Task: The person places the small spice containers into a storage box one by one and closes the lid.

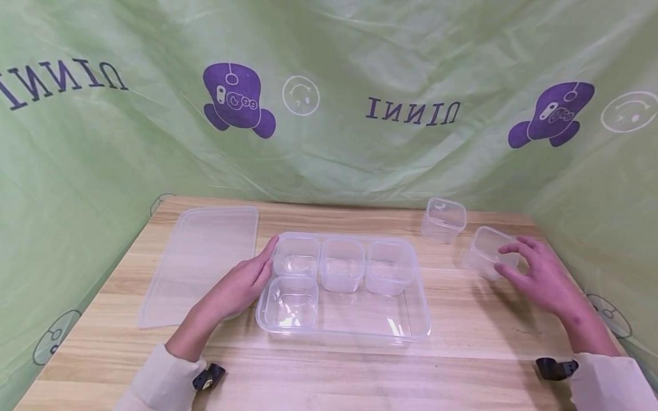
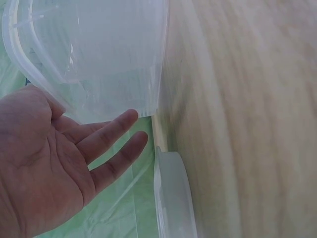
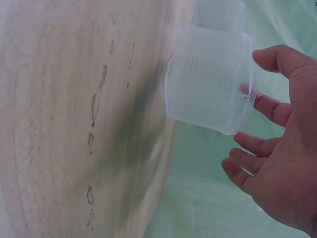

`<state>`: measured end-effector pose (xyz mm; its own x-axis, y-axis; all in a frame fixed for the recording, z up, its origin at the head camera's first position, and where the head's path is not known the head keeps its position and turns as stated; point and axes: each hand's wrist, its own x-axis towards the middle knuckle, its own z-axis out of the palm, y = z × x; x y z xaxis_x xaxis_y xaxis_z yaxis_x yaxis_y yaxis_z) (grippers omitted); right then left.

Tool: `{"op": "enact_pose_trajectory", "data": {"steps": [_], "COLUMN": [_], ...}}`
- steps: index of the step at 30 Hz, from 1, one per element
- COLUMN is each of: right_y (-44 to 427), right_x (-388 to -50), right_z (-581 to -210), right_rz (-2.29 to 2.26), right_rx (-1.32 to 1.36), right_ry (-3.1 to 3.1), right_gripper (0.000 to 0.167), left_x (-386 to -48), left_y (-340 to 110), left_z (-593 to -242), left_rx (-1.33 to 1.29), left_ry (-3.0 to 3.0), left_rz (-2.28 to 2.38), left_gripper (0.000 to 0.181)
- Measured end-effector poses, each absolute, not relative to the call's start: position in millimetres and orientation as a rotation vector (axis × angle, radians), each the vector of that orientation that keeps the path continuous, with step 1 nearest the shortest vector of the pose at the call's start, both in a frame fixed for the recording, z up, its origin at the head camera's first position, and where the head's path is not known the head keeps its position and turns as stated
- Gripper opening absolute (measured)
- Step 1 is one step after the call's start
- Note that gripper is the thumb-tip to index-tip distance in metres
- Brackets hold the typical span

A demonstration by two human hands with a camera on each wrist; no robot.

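Note:
My left hand lies along the left side of a large clear plastic container, fingers extended against its wall. Several small clear boxes stand inside: three in the back row, such as the middle one, and one at front left. The left wrist view shows that palm beside the container's wall, fingers spread. At the right, my right hand hovers about a small clear box, thumb and fingers spread around its rim. In the right wrist view the thumb is by the box's rim; firm contact cannot be told.
Another small clear box stands at the back right. A flat translucent lid lies left of the large container, partly behind my left forearm. The wooden table ends at a green printed cloth at the back and sides.

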<state>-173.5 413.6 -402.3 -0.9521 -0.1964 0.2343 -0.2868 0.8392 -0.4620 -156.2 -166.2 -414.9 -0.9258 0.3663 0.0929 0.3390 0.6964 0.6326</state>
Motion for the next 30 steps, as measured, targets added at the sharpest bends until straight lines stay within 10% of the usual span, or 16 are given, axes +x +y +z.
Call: {"op": "enact_pose_trajectory", "data": {"steps": [30], "right_y": [417.6], "right_x": [-177.1], "right_z": [-406.0], "right_rz": [0.871], "right_rx": [0.375], "right_ry": [-2.831], "right_gripper": [0.038], "left_x": [-156.3], "left_y": [-167.0], "left_z": [-415.8], "left_rx": [0.600], "left_ry": [2.849], "left_rz": [1.081], "left_gripper": [0.058]}}
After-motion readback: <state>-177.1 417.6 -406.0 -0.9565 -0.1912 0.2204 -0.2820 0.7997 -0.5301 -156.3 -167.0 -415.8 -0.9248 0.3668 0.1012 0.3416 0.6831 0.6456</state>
